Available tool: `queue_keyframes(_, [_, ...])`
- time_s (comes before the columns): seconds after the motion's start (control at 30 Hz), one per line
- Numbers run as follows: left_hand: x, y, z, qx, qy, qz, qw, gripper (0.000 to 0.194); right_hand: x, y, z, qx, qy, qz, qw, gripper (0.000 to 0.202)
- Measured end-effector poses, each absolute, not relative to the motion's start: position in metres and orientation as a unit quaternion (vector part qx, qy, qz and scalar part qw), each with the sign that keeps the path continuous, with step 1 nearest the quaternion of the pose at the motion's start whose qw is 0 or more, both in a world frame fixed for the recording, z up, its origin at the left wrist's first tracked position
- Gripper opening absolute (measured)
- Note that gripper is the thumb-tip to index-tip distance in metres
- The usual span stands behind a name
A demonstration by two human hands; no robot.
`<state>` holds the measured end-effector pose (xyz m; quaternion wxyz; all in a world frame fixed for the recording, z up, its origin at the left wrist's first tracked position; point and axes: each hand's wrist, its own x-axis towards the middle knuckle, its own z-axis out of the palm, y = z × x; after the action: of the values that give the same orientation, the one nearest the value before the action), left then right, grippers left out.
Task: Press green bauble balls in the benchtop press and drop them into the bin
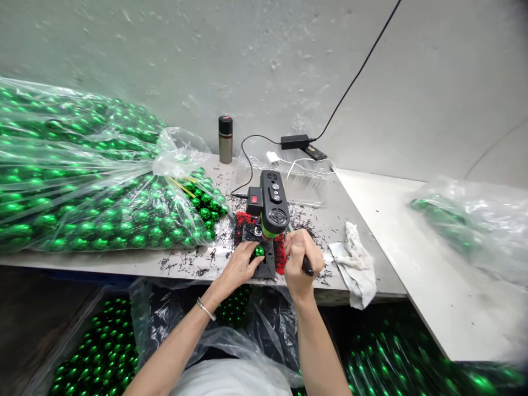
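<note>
My left hand [240, 263] pinches a shiny green ball [258, 251] between thumb and fingers. The ball rests on the dark base plate [269, 268] of what looks like a small bench drill press [274, 203], below its black and green head. On the press's right side, my right hand [303, 258] is wrapped in a fist around a lever handle [307, 267], whose black end sticks out. The tip of the tool under the head is mostly hidden. Red textured material [280, 254] lies beneath the base plate.
A big clear bag of green balls [82, 181] fills the left of the grey table [358, 203]. Black scraps litter the tabletop. Behind the press are a flask [225, 140] and a power adapter [295, 142]. A white cloth [353, 267] lies right; bagged balls [97, 346] sit below.
</note>
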<state>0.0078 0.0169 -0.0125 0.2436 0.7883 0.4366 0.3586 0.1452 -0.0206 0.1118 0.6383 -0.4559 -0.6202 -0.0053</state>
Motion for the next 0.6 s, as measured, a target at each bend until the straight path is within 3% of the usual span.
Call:
queue_keyframes(0.27, [0.011,0.016,-0.031,0.793,0.444,0.39,0.148,0.033,0.147,-0.029,0.086,-0.424,-0.641,-0.007,0.64,0.028])
queue_keyframes(0.6, [0.013,0.014,-0.035,0.782,0.44,0.411,0.162,0.031,0.15,-0.018,0.011,-0.39,-0.638,-0.077,0.66,0.031])
